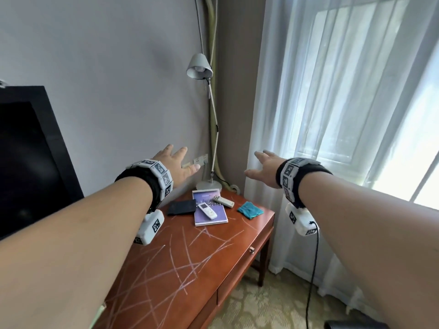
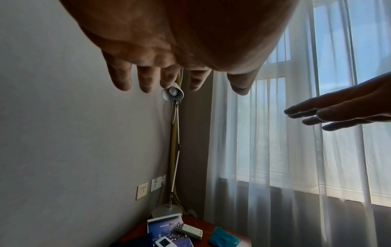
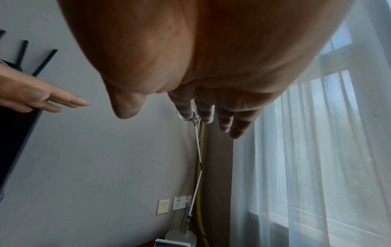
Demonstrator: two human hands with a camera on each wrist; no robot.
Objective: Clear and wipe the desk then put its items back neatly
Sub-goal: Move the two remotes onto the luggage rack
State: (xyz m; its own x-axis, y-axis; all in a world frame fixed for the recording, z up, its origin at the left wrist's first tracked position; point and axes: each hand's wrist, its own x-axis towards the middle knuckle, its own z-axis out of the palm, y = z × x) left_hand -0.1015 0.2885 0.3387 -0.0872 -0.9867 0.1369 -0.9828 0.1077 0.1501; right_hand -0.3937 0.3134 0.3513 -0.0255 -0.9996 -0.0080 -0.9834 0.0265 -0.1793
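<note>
Desk of reddish wood runs along the grey wall into the corner by the sheer curtain, its long axis pointing away from the person; its near end is cut off by the frame edge and partly hidden under the left forearm. Pale chalk-like scribbles cross its bare top. A black screen at the left is cut by the frame edge. A tall desk lamp stands on its round base at the far end. In front of it lies a purple booklet — on it rest two remotes, a white remote angled toward the near right and a beige remote lying crosswise (both too small to read). A dark wallet lies at the booklet's left edge; whether it touches is unclear. A teal cloth lies crumpled nearer the desk's right edge, apart from the booklet. Left hand and right hand hover above the far end — fingers straight and spread, holding nothing, wrist bands with printed markers on both
</note>
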